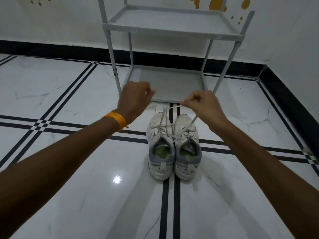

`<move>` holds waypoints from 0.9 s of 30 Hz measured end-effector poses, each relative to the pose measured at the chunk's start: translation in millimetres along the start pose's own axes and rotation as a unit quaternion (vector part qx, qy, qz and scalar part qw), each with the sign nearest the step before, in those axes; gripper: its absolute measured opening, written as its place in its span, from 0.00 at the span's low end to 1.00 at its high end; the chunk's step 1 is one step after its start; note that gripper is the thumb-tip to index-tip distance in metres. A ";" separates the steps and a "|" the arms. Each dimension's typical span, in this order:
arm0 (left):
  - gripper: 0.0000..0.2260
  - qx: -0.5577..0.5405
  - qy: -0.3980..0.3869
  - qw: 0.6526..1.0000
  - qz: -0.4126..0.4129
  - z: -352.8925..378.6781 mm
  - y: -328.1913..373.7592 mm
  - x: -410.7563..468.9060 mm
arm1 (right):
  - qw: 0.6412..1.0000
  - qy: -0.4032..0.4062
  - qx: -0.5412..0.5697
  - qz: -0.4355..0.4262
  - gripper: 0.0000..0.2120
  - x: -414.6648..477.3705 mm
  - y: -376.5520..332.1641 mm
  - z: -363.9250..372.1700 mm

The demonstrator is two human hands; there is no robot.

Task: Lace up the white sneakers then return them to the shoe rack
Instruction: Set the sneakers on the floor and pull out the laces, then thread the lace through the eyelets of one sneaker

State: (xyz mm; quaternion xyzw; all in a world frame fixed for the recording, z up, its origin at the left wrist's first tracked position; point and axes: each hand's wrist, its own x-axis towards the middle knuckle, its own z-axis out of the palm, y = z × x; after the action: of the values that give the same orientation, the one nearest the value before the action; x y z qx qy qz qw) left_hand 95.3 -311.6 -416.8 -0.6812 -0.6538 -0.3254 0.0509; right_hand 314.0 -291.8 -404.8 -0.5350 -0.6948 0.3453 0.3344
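Glossy white marble floor carries two white mesh sneakers before the grey plastic shoe rack. Right hand pinches a white lace; left hand is closed, its hold unclear. Recommend even tension on both ends before knotting.

- Glossy white marble-look tile floor, veined in faint grey, crossed by thin black double stripes running near to far and left to right.
- Small round glare of a ceiling light mirrored on the near floor, left of centre.
- Black skirting band along the base of the far wall, turning the corner at far right and running nearer along the right side.
- White painted far wall, dotted with orange-yellow blob decals at top left and top right.
- White right-hand wall, plain.
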 end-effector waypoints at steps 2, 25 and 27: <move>0.09 0.124 -0.030 0.992 0.026 0.8 -33.3 -11.0 | 0.983 0.057 -0.174 0.008 0.09 11.1 28.7 -17.1; 0.04 -0.162 -0.249 0.952 -0.076 73.2 -33.6 -103.6 | 0.923 -0.199 -0.298 -0.143 0.04 -17.4 82.8 71.5; 0.02 -0.111 -0.244 0.963 -0.032 72.0 -39.5 -101.0 | 0.921 -0.186 -0.304 -0.155 0.06 -12.0 85.0 66.4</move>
State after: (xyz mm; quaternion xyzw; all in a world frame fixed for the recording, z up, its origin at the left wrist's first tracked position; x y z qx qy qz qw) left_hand 92.6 -357.0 -538.8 -0.7199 -0.6278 -0.2216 -0.1965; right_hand 304.6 -295.5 -512.9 -0.4224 -0.8905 0.1545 0.0693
